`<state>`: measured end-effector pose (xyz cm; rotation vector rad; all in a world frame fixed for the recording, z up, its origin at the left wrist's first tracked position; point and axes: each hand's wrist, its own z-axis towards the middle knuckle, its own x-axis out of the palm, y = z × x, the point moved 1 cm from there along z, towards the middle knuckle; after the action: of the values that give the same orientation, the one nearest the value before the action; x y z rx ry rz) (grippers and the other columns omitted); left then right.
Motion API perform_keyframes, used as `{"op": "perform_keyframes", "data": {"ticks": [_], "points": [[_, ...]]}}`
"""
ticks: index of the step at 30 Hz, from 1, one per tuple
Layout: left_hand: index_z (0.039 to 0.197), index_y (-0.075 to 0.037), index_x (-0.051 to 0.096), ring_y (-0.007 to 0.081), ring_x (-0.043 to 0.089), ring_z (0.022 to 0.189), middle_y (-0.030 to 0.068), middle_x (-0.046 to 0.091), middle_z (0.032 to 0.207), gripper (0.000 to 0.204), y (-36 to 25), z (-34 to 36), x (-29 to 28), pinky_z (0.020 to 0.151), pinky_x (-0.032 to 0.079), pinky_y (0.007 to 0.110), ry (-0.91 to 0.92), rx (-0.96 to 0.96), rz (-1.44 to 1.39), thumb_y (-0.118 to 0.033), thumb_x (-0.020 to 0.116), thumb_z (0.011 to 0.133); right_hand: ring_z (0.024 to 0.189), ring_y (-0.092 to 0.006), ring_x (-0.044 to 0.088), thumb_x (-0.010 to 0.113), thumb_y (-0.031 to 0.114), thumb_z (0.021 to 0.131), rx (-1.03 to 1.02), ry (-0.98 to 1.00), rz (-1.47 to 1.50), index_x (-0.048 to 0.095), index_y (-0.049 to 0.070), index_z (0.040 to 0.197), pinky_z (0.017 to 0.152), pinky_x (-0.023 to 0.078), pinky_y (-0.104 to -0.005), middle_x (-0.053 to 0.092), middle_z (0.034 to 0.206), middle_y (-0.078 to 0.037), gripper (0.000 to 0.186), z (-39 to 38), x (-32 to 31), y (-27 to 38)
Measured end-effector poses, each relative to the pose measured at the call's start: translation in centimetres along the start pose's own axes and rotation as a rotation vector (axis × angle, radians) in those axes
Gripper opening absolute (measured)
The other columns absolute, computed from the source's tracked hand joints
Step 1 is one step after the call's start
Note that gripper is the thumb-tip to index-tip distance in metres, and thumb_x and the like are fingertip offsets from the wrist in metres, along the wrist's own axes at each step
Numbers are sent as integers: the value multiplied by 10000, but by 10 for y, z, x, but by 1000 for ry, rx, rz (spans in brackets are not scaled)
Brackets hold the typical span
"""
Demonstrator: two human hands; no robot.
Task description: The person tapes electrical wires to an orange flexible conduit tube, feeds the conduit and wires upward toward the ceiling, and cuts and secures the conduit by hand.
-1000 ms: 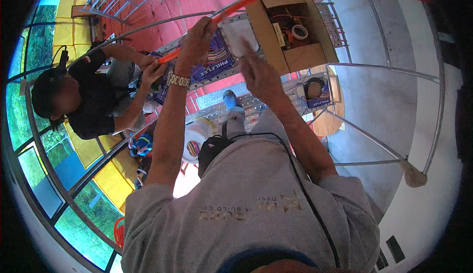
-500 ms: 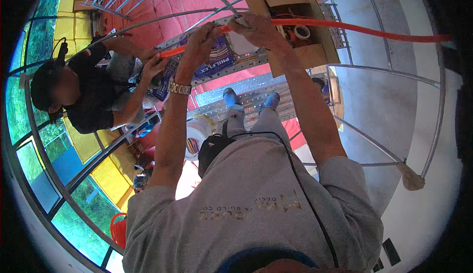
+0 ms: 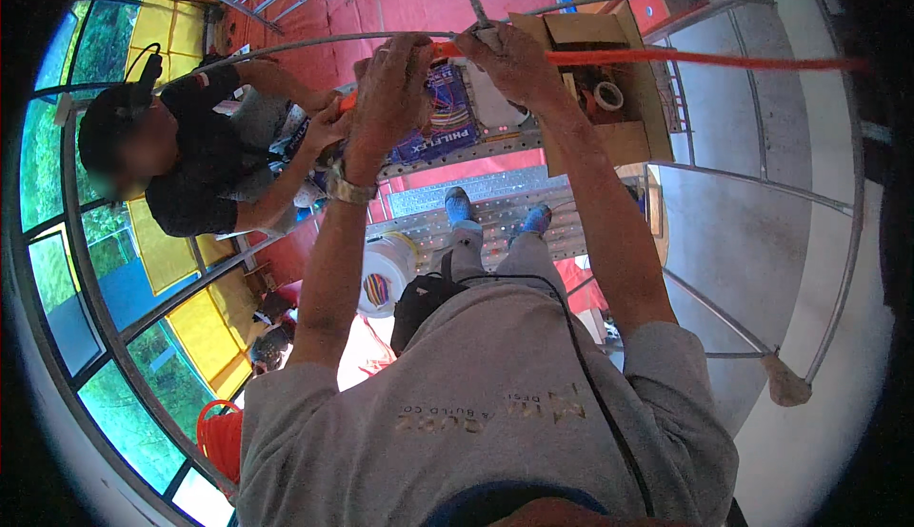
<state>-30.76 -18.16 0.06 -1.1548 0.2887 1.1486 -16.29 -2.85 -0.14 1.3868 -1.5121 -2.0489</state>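
Observation:
An orange conduit pipe (image 3: 705, 59) runs across the top of the view from the right, passing over a grey metal bar (image 3: 286, 48). My left hand (image 3: 392, 84), with a watch on the wrist, is closed around the pipe near its middle. My right hand (image 3: 505, 59) grips the same pipe just to the right of it. A co-worker in a black shirt (image 3: 190, 160) crouches at the left, one hand (image 3: 328, 122) reaching to the pipe's left end.
An open cardboard box (image 3: 600, 79) with tape rolls sits behind the pipe. I stand on a perforated metal scaffold plank (image 3: 495, 218). A white bucket (image 3: 386, 270) is below left, an orange coil (image 3: 221, 437) lower left. Curved metal frames and coloured glass panels surround the left.
Both my hands have come closer together on the orange pipe and moved toward the upper middle. The pipe now lies more level, and the co-worker has shifted nearer.

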Motion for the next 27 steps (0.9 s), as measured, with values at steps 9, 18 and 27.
{"op": "perform_keyframes", "data": {"ticks": [9, 18, 27], "points": [[1180, -42, 602, 433, 664, 920, 198, 684, 983, 215, -25, 9, -15, 764, 493, 517, -51, -15, -56, -205, 536, 1057, 699, -125, 567, 644, 518, 997, 2, 25, 260, 718, 34, 1000, 663, 472, -341, 631, 733, -34, 491, -9, -18, 35], [1101, -15, 599, 229, 635, 689, 88, 642, 809, 345, -35, 20, -40, 644, 489, 394, 67, -194, -487, -341, 486, 1109, 719, -69, 522, 653, 335, 1038, -111, -14, 715, 709, 44, 1043, 624, 432, -264, 607, 788, 30, 296, -16, -9, 47], [1065, -58, 594, 35, 323, 657, -69, 417, 774, 396, -23, 26, -53, 556, 251, 202, 457, -577, -1614, -438, 488, 1100, 754, -80, 556, 660, 314, 1035, -264, -52, 822, 711, 29, 1096, 660, 464, -261, 624, 820, 16, 296, -14, -3, 60]]}}
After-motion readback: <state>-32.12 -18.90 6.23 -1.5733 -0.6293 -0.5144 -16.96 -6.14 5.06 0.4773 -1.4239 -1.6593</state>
